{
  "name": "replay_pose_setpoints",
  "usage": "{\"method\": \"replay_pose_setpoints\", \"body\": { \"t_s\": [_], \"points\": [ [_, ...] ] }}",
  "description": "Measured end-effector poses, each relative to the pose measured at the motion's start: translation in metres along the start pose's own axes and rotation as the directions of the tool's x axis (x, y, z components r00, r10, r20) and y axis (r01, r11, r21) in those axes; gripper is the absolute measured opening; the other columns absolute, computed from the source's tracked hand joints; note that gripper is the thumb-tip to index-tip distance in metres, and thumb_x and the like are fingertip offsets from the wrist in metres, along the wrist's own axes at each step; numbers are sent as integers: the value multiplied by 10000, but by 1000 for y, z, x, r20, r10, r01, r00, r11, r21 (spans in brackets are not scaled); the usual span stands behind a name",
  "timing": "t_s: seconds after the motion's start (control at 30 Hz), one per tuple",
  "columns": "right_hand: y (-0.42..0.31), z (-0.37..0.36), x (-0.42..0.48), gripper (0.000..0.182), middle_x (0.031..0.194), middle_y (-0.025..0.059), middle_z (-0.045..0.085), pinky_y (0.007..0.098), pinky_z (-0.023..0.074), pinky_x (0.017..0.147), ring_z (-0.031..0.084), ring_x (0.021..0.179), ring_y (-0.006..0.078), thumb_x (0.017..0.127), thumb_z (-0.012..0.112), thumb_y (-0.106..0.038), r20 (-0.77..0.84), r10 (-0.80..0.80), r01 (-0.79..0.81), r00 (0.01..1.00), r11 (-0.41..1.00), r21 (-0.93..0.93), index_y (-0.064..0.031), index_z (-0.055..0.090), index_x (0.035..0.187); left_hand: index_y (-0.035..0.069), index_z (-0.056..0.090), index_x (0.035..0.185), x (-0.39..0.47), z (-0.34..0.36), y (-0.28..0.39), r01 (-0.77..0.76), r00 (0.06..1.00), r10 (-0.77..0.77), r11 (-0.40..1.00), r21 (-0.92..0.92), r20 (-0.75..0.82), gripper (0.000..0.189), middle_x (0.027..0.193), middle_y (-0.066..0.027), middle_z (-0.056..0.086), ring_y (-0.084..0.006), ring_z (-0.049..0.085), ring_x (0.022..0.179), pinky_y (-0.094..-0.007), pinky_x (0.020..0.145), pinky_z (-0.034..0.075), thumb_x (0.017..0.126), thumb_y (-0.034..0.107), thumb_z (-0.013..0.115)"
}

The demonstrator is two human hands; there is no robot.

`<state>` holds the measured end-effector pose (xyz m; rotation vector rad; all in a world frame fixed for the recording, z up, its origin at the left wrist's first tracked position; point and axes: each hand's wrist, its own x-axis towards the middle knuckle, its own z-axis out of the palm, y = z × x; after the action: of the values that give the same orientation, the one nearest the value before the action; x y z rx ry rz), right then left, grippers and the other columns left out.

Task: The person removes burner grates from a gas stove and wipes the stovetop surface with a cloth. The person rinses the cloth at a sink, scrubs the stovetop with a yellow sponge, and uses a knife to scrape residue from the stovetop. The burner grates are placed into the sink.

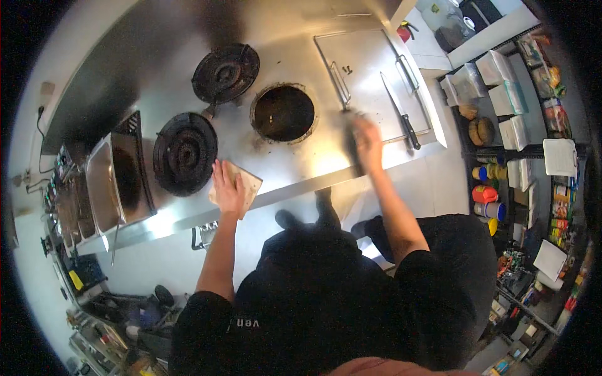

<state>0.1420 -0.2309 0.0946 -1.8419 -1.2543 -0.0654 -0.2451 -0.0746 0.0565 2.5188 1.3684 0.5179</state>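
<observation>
On a stained cloth or flat pad (pixel 254 181) at the front edge of the steel stove top (pixel 287 164) lies my left hand (pixel 228 188), its fingers spread, beside a black round burner grate (pixel 186 154). My right hand (pixel 367 141) is blurred over the front right part of the stove top, next to a dark, blurred object (pixel 350 145); whether the hand holds it cannot be told. Between the hands and further back is an open round burner hole (pixel 283 113). A second black grate (pixel 225 74) lies behind the first.
A kitchen knife (pixel 400 110) with a black handle and several small screws or bolts (pixel 347 70) lie on a steel cover panel with wire handles (pixel 367 51) at the right. Steel pans (pixel 106 183) stand at the left. Shelves with plastic tubs (pixel 505 98) line the right side.
</observation>
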Motion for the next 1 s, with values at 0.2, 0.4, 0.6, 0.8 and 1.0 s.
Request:
{"method": "replay_pose_setpoints", "body": {
  "t_s": [0.2, 0.4, 0.6, 0.8, 1.0],
  "points": [
    [88, -9, 19, 319, 1190, 180, 574, 441, 443, 923, 535, 1063, 378, 859, 522, -107, 14, 263, -219, 965, 831, -512, -77, 615, 1162, -17, 319, 1407, 2, -1, 0, -8, 999, 7, 1000, 22, 43, 566, 1498, -213, 235, -400, 226, 1382, -498, 1135, 198, 933, 241, 487],
    [52, 2, -7, 328, 1029, 139, 565, 434, 495, 823, 548, 983, 339, 791, 516, -52, 346, 241, 26, 907, 787, -616, -91, 616, 1101, -16, 323, 1406, 1, 0, -3, -20, 999, 19, 999, 31, 26, 564, 1495, -215, 243, -408, 236, 1376, -514, 1125, 212, 930, 236, 492],
    [34, -28, 6, 369, 1030, 134, 592, 433, 496, 839, 559, 973, 364, 804, 512, 3, 474, 232, -37, 849, 922, -385, -127, 643, 1124, -21, 363, 1382, 1, 4, -5, -47, 999, 47, 999, 11, -25, 539, 1485, -214, 268, -408, 252, 1370, -509, 1122, 218, 933, 249, 490],
    [17, -39, 12, 311, 1046, 129, 597, 431, 506, 855, 566, 1016, 311, 754, 526, -64, 685, 339, 183, 645, 802, -569, -157, 688, 1003, -17, 376, 1376, 0, 1, -5, -35, 999, 36, 999, 9, -26, 534, 1477, -216, 284, -403, 256, 1370, -507, 1121, 222, 935, 263, 486],
    [47, -37, 46, 379, 1101, 145, 627, 393, 494, 860, 593, 1001, 330, 725, 582, -146, 836, 446, 91, 320, 864, -496, -103, 673, 1090, -9, 375, 1380, 2, 4, -5, -20, 1000, 20, 1000, 11, -21, 535, 1482, -209, 278, -391, 252, 1376, -495, 1127, 216, 937, 270, 483]
  ]
}}
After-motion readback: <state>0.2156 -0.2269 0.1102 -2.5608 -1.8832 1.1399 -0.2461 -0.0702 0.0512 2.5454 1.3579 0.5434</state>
